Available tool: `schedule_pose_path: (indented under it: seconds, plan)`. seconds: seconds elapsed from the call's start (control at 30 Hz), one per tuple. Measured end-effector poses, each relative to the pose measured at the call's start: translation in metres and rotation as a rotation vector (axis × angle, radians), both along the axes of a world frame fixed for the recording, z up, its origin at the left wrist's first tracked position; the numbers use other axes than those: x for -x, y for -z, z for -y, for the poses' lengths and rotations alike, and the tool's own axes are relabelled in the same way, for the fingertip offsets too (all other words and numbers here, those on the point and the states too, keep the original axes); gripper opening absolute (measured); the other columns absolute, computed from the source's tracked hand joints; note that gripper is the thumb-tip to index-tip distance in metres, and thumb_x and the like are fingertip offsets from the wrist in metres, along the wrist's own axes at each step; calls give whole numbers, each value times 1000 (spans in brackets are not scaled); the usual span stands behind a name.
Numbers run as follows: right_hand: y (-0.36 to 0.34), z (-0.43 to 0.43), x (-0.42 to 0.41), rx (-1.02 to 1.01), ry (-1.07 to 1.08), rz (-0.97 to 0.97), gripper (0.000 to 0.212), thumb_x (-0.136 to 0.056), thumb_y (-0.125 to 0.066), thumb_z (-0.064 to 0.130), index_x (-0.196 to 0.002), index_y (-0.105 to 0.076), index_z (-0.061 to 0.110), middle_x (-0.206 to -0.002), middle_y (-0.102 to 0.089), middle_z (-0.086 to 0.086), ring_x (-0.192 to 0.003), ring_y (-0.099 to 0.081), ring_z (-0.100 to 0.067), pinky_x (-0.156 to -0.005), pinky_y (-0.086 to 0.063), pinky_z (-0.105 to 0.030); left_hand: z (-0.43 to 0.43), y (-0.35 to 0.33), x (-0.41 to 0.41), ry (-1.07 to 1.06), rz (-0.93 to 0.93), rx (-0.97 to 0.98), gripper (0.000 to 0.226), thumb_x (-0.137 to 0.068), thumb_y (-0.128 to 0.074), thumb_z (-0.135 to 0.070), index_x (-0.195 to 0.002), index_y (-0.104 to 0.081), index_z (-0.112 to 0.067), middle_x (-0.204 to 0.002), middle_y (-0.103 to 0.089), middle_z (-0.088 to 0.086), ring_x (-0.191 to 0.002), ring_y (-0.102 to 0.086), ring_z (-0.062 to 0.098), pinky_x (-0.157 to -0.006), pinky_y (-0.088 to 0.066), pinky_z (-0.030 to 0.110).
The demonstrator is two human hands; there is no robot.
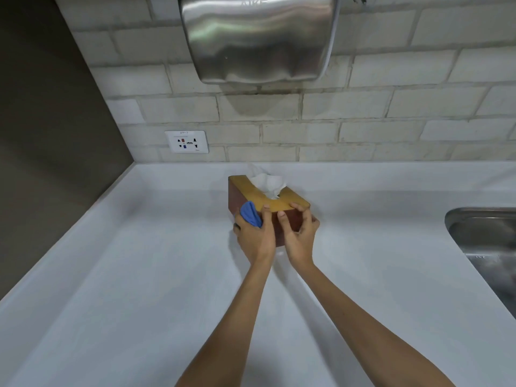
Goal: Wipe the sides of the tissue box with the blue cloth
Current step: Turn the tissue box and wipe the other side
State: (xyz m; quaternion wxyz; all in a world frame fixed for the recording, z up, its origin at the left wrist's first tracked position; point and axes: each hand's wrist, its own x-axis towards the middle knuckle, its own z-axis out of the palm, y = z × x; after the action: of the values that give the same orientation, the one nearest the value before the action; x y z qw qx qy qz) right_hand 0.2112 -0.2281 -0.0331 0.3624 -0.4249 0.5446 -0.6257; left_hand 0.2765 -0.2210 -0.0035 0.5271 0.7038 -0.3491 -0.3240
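the tissue box [290,219] sits near the middle of the white tabletop [139,275], turned corner-on to us, a white tissue [268,182] puffing out of its tan top. we read it as a stiff wooden shell: rigid enough to take firm rubbing, light enough to skid on the smooth surface if nobody braces it. the flat side walls and top edge are the places to steady it; the tissue itself is soft and would tear or pull out if snagged.

the blue cloth [251,215] is bunched soft against the box's side at 9 o'clock, limp and easy to mould round a corner. our left hand [255,236] has its grip closed around that cloth, thumb hooked over the top edge. our right hand [300,233] rests on the near corner with its grip spread, fingertips on the top edge and thumb on the side wall, pinching nothing but bracing the box.

farther out, a steel sink [485,241] lies at 3 o'clock, a wall socket [186,141] at 11 o'clock, and a metal hand dryer [257,37] hangs at 12 o'clock.
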Motion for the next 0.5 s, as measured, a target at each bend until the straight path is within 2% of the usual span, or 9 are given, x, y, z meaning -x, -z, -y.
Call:
schedule_pose_path:
  seconds: [0.1, 0.27, 0.37, 0.5]
  plan:
    - [5, -9, -7, 65, 10, -98, 41, -84, -67, 12, -123, -53, 10, -127, -32, -17, -113, -43, -15, -86, -34, 5, 3, 3, -10, -25, -10, -15, 50, -92, -49, -41, -132, -39, -14, -118, -61, 16, -105, -59, 33, -86, -48, 39]
    - [16, -22, -14, 157, -2, -210, 44, -81, -66, 3, -123, -55, 6, -129, -28, -20, -113, -35, 3, -84, -33, 8, 6, 10, -21, -43, 20, -42, 40, -94, -48, -35, -126, -44, -10, -108, -66, 18, -94, -64, 34, -78, -50, 37]
    - [22, -25, -15, 166, -28, -235, 49, -80, -64, -1, -127, -52, 5, -131, -26, -21, -116, -36, -11, -86, -36, 5, 10, 9, -27, -45, 67, -28, 38, -93, -52, -31, -124, -46, -9, -108, -67, 17, -93, -65, 34, -71, -45, 31]
    - [30, -31, -15, 131, -74, -249, 56, -77, -59, 3, -131, -47, 9, -132, -25, -18, -119, -36, -18, -89, -43, -5, 11, 10, -29, -68, 33, -40, 39, -92, -56, -28, -125, -48, -10, -110, -68, 16, -86, -63, 29, -69, -43, 29]
